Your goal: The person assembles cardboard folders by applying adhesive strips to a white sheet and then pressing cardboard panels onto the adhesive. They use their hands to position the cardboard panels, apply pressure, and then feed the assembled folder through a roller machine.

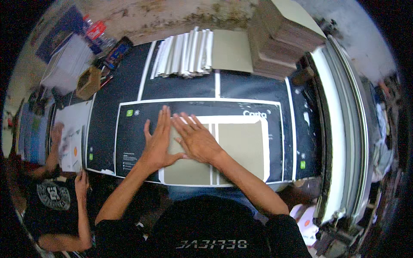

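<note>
Left of the left hand (157, 144), the black sheet (131, 136) offered passage, while white strips (183, 53) and stacked boards (277, 47) obstructed beyond.

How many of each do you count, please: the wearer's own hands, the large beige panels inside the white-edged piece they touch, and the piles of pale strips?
Wearer's hands: 2 (left hand, right hand)
Large beige panels: 2 (left panel, right panel)
Piles of pale strips: 1 (strip pile)
Total: 5
</note>
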`<state>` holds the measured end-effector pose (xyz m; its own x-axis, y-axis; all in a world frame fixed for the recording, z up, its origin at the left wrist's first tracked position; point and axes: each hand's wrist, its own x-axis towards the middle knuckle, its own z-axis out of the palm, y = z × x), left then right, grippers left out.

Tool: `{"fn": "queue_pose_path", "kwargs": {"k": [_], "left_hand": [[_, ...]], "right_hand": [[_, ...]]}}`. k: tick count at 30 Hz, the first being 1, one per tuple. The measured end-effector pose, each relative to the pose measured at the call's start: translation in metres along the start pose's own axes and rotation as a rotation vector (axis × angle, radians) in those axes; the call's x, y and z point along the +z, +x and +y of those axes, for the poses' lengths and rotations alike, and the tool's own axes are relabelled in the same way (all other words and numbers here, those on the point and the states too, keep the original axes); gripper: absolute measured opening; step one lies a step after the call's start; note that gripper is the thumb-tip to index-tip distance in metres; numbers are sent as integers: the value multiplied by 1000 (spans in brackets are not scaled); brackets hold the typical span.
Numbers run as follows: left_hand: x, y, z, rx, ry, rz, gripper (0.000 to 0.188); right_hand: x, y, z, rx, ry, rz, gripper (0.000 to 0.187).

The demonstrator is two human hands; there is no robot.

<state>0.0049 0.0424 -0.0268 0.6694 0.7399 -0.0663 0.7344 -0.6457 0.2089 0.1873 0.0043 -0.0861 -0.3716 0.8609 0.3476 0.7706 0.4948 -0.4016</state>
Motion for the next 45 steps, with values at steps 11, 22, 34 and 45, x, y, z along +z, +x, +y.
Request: {"fn": "queue_pose_path", "kwargs": {"k": [11,22,34,45], "left_hand": [[-5,16,0,170,252,-205,124],[-4,0,-1,156,191,-165,111],[54,28,74,91,55,117,67],[61,26,84,36,52,98,67]], "right_hand": [[-35,-33,20,199,-209,-56,81],[-103,-113,35,455,-491,-74,110],[-106,-109,38,509,-319,-82,112],[-62,-58,12,369,-195,-115,70]]}}
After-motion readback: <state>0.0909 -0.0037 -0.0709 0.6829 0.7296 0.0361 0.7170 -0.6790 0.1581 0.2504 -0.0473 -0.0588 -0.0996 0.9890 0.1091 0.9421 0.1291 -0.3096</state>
